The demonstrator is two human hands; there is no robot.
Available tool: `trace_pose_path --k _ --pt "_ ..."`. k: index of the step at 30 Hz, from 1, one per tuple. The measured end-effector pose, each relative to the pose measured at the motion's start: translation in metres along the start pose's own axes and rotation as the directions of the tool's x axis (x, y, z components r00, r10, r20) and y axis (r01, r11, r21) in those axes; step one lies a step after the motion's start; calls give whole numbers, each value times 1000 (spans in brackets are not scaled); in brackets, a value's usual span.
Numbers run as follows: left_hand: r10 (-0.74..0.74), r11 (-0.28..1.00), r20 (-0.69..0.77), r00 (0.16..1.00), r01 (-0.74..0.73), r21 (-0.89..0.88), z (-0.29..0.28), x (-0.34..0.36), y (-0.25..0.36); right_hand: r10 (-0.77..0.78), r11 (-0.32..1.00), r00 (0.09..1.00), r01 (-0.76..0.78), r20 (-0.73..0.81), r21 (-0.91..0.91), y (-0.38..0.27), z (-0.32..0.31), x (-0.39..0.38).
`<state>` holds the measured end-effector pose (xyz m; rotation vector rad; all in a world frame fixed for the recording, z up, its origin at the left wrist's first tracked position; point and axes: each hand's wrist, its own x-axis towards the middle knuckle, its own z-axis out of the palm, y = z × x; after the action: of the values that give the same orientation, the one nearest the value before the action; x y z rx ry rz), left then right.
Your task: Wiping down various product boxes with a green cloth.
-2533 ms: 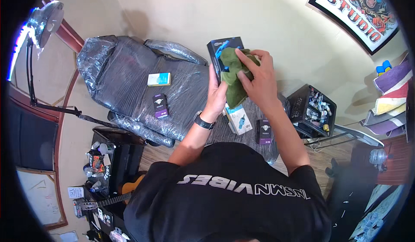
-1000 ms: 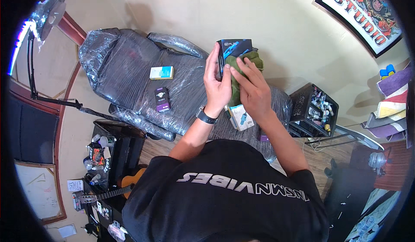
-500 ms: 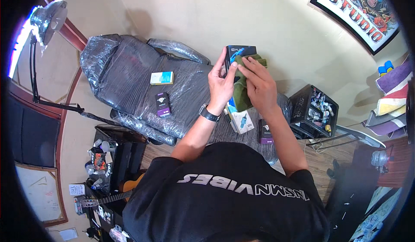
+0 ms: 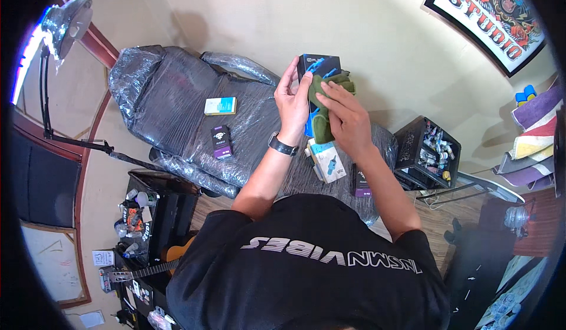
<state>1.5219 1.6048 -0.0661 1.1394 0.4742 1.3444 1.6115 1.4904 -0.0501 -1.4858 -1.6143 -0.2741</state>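
My left hand (image 4: 293, 106) grips a black and blue box (image 4: 319, 63) by its left side, holding it up above the wrapped chair. Against the front of that box my right hand (image 4: 349, 120) presses a green cloth (image 4: 322, 125), which covers much of the box's face. Below the hands, a white and blue box (image 4: 329, 162) lies on the chair with other boxes partly hidden beneath it. A black and purple box (image 4: 361, 182) sits near my right forearm, partly covered by it.
The reclining chair (image 4: 177, 97) is wrapped in clear plastic. On it lie a white, blue and yellow box (image 4: 220, 106) and another black and purple box (image 4: 221, 142). A black cart (image 4: 415, 147) with bottles stands right; a lamp (image 4: 66, 26) and guitar (image 4: 177, 252) are left.
The box and both hands have shifted slightly to the left. The cloth has moved with them across the box's face, and more of its blue print shows.
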Motion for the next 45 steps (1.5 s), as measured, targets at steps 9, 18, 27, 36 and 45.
trace_pose_path --k 9,18,27,36,45 --pt "-102 990 116 988 89 111 0 -31 0 102 995 988 -101 -113 10 16 -10 21" --pt "-46 989 16 999 43 144 -15 -25 -17 58 998 998 -57 30 -25 17 -7 -12" --pt "-22 981 58 998 10 195 -11 -23 -15 88 995 996 -90 -33 -52 4 0 -19" --pt "-101 986 115 988 84 142 -10 -54 -37 127 984 992 -129 -22 -120 28 -11 -20" --pt "-83 980 17 996 78 185 -35 -29 -38 109 991 991 -103 72 -79 17 -2 -60"
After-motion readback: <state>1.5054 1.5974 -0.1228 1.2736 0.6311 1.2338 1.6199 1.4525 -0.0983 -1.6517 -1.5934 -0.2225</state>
